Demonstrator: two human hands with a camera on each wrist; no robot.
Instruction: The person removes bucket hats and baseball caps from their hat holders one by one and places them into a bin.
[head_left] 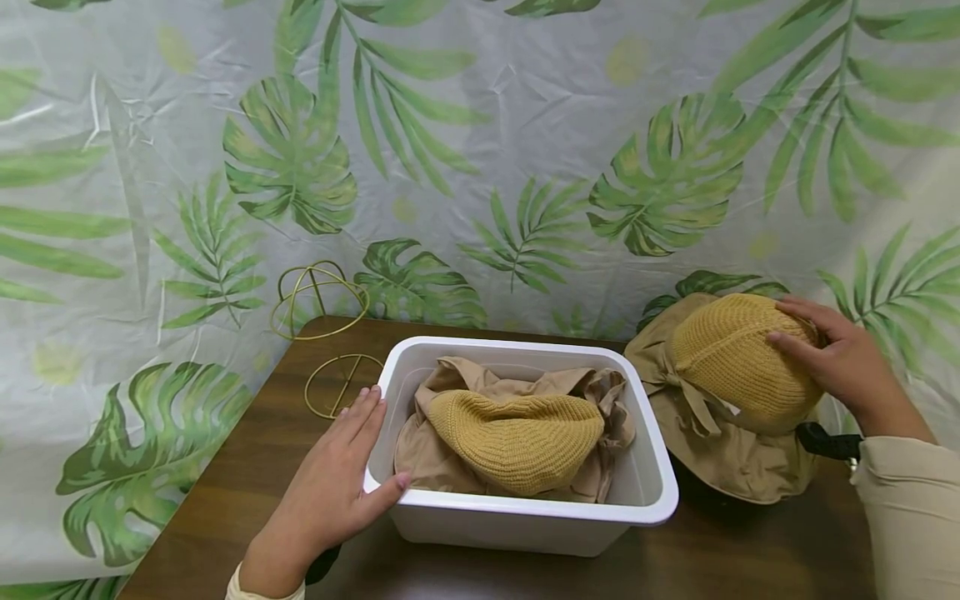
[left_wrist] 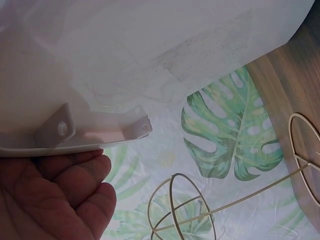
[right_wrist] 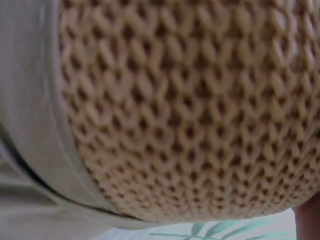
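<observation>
On the right, my right hand (head_left: 855,358) holds the rounded crown of a sun hat (head_left: 742,367), its thumb and fingers spread over the yellow knit. This hat has a wide tan fabric brim with a tied bow; the knit (right_wrist: 195,110) fills most of the right wrist view. A white plastic bin (head_left: 517,525) stands at the middle of the table. Inside it lies a second hat (head_left: 517,442), with a slumped yellow knit crown over tan cloth. My left hand (head_left: 330,475) rests against the bin's left rim, fingers extended and thumb at the near corner.
A gold wire stand (head_left: 345,358) with a domed top and round base is left of the bin, by the back edge of the brown wooden table (head_left: 247,492). A leaf-patterned sheet (head_left: 525,125) hangs behind the table.
</observation>
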